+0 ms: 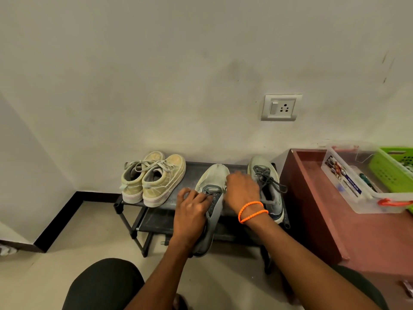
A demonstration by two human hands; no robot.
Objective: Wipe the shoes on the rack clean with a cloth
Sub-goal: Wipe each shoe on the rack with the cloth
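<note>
The grey shoe [211, 198] lay tilted off the front of the rack [190, 168], toe up on the top shelf and heel hanging out toward the person, probably so its upper faced them for wiping. It was a pale grey runner with a darker grey tongue and laces, its toe cap whitish and scuffed-looking. The left hand [193, 211] gripped it from the side, fingers curled over the laces and collar, which looked like a steadying hold against the push of the other hand. The right hand [242, 189], with orange bands [252, 211] on the wrist, rested on the shoe's right flank near the toe, fingers bent downward; whether it held a cloth could not be told, since nothing showed beneath it. Just right of that hand the second shoe [267, 186] of the pair stood flat on the shelf with dark laces loose, apparently waiting its turn. At the shelf's left end a tan pair [154, 177] sat side by side, toes to the wall [178, 74]. Beside the rack a reddish counter [335, 220] carried a clear box [357, 191] and a green basket [391, 171].
</note>
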